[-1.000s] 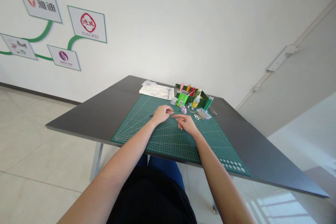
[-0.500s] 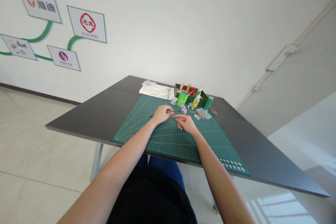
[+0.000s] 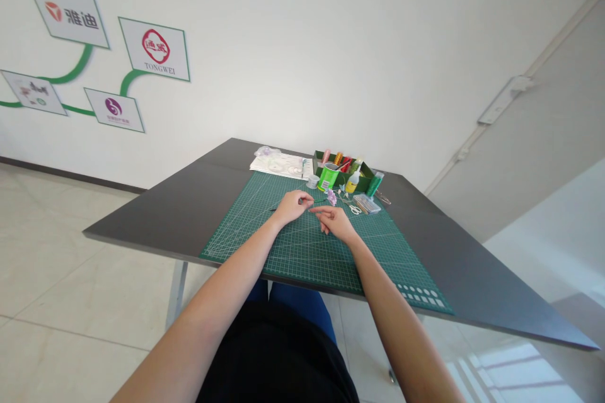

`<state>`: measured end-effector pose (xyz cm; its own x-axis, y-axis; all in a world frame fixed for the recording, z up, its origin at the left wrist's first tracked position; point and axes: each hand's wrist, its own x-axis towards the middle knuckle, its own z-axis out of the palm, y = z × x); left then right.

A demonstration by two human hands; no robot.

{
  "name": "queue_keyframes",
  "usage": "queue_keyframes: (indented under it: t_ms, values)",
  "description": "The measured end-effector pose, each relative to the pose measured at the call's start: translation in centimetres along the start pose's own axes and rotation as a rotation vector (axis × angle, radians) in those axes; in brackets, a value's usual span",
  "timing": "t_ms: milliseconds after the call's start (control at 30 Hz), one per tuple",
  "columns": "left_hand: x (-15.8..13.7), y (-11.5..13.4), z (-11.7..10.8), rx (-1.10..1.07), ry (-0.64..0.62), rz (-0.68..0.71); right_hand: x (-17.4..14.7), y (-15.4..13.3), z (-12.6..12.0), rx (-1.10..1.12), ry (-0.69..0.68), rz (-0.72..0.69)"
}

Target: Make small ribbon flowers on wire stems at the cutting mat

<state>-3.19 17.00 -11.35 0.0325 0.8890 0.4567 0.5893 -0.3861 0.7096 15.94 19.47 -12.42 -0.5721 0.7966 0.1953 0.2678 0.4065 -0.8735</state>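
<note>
My left hand (image 3: pixel 293 206) is over the green cutting mat, fingers closed in a pinch around the thin green stem of a lilac flower (image 3: pixel 331 197). The bloom points right, beyond my fingertips. A thin dark tip (image 3: pixel 273 210) shows left of this hand; what it belongs to is hidden. Close on the right is my right hand (image 3: pixel 334 222). Its index finger stretches toward the left fingertips, and the other fingers are loosely bent and apart. No held object shows in it. White-handled scissors (image 3: pixel 355 209) lie on the mat past the flower.
The cutting mat (image 3: pixel 312 258) covers the middle of a dark table (image 3: pixel 165 214). Behind stand a green can (image 3: pixel 327 179), a yellow-labelled glue bottle (image 3: pixel 352 182), a small white tub (image 3: pixel 312 182) and a box (image 3: pixel 366 183) of thread spools. A clear case (image 3: pixel 367 204) and white sheets (image 3: pixel 276 164) lie nearby.
The camera view has tilted slightly. Both hands keep nearly the same pose, and the flower has barely moved.
</note>
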Motion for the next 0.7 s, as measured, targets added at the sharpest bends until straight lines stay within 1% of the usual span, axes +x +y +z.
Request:
queue_keyframes:
  t_ms: [433, 700]
  values:
    - [-0.04, -0.18, -0.07, -0.023, 0.004, 0.004, 0.24, 0.08, 0.22, 0.003, -0.013, 0.004]
    - [-0.04, -0.28, -0.2, 0.02, 0.006, 0.018, 0.39, 0.2, 0.36, 0.014, -0.016, 0.01]
